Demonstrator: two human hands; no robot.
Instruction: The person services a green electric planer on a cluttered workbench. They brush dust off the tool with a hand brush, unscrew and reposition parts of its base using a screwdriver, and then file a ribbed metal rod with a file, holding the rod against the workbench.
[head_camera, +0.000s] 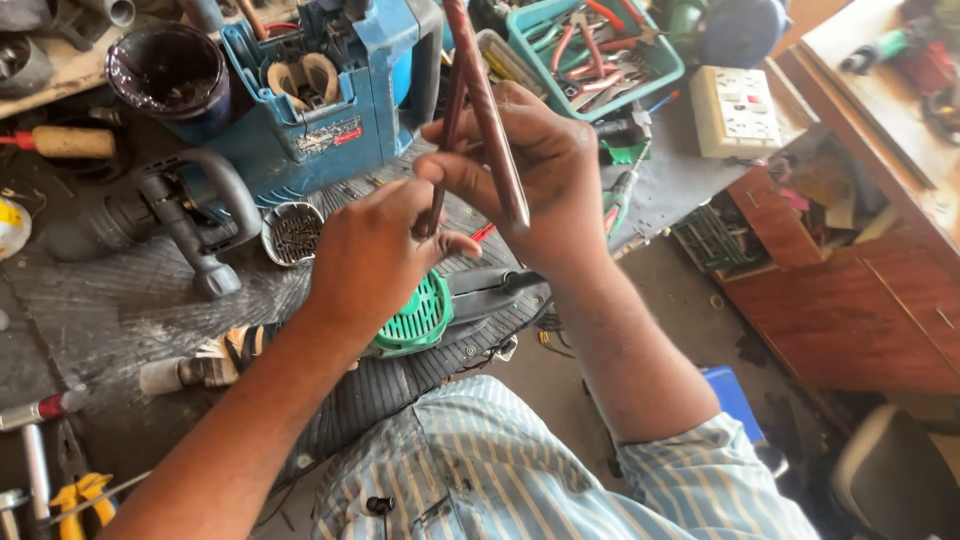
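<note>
The right hand has its fingers closed around a reddish-brown tool with long handles, raised above the surface. At its 9 o'clock, the left hand pinches the tool's lower tip. A green-vented power tool lies at 6 o'clock beneath them.

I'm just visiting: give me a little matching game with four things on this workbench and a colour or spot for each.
Things:
1. long pliers
2. tool case
3. small tray of hand tools
4. socket block

Descriptions:
A. cream, at the bench's right edge
B. teal, at the top of the view
C. dark red handles, held in the right hand
D. blue, open, behind the left hand

Pairs: 1-C, 2-D, 3-B, 4-A
</note>
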